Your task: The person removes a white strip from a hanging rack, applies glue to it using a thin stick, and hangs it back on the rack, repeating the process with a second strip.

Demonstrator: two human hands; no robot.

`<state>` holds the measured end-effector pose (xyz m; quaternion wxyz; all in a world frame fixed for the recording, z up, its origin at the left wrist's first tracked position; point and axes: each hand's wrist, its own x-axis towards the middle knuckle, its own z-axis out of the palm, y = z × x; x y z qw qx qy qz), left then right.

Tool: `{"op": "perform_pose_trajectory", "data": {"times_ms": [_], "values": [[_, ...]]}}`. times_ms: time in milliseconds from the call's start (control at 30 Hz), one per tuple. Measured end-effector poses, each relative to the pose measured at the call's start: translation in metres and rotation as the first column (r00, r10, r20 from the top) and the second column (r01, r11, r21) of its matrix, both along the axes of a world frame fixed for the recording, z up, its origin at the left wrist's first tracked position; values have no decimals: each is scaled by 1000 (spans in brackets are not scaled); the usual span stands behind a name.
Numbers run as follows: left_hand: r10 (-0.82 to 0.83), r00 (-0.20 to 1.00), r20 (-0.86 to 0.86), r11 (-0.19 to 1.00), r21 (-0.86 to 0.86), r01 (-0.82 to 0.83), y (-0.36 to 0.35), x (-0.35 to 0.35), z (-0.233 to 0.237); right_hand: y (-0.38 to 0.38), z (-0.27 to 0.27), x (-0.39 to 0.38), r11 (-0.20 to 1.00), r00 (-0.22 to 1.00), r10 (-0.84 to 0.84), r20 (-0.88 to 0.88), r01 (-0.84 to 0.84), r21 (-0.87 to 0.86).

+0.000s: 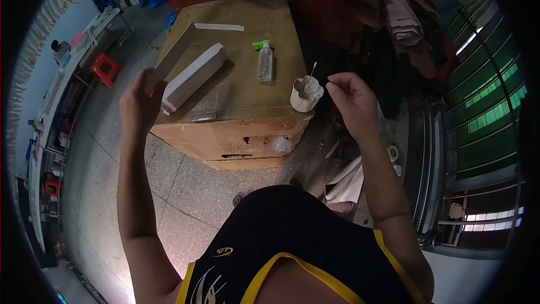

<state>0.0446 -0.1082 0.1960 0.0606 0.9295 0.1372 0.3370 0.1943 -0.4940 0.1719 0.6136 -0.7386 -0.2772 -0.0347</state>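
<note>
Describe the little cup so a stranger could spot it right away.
Start at the big cardboard box. On its near right corner, by the right hand, stands a small white cup. Unlike the clear green-capped bottle behind it, it is open-topped with a thin stick inside.

A cardboard box (242,98) is standing on the speckled floor (185,191). A long white block (194,76), a tan board (175,50) beside it and a white strip (219,27) are lying on top. A green-capped clear bottle (265,63) and a white cup (305,97) are sitting toward the right.
</note>
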Motion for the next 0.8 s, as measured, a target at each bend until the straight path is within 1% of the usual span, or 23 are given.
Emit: {"op": "perform_pose_trajectory", "data": {"times_ms": [33,67,100,133,167,200,233,267,300,333,367,400,433,500,533,567,600,633,667,733,800], "values": [[40,998,56,997,-66,-37,-4,-5,-1,4,5,1,1000,1000,-2,2,2,2],[81,991,110,989,-134,-66,-8,-11,-2,8,11,3,1000,998,7,61,-5,-30],[74,991,113,990,-131,-59,-5,-16,-9,12,17,5,998,993,14,120,-7,-61],[0,973,229,962,-265,62,2,-21,-22,16,25,6,998,992,4,123,3,-56],[-58,935,349,905,-378,197,7,-27,-34,19,34,7,991,988,35,149,-15,-133],[-70,933,353,904,-372,209,7,-33,-42,23,40,9,977,983,67,173,-30,-210],[-142,877,459,766,-511,392,6,-40,-50,27,42,13,979,983,54,177,-17,-204],[-183,803,567,572,-603,556,4,-45,-55,31,43,16,969,976,71,207,-18,-248],[-196,800,567,567,-600,565,-3,-48,-56,32,43,19,956,968,90,235,-18,-292],[-165,677,717,300,-617,727,-14,-48,-57,30,43,23,957,968,77,237,-5,-290],[-76,549,832,16,-549,835,-22,-50,-58,28,42,28,944,978,82,194,-14,-329],[-24,527,850,-110,-526,844,-25,-54,-64,27,40,31,930,985,88,149,-27,-367],[-27,524,851,-115,-523,844,-28,-55,-71,25,37,33,930,985,81,152,-20,-367],[51,497,866,-248,-471,847,-32,-54,-88,20,30,40,913,990,65,125,-9,-409],[-33,462,886,-311,-449,838,-32,-52,-94,18,26,42,912,990,65,124,-9,-410],[-31,464,885,-311,-449,837,-34,-50,-98,17,23,43,894,990,81,119,-19,-447],[-84,471,878,-322,-471,821,-39,-48,-101,17,22,44,875,989,97,114,-30,-483],[-138,476,868,-331,-494,804,-44,-46,-102,18,21,45,875,989,98,113,-32,-482],[-134,511,849,-326,-524,787,-51,-43,-98,18,21,45,867,989,106,104,-40,-497],[-151,527,836,-324,-546,773,-61,-38,-94,18,19,46,859,989,112,95,-48,-510],[-167,543,823,-321,-566,759,-69,-33,-93,18,15,50,869,987,141,78,-85,-487]]}}
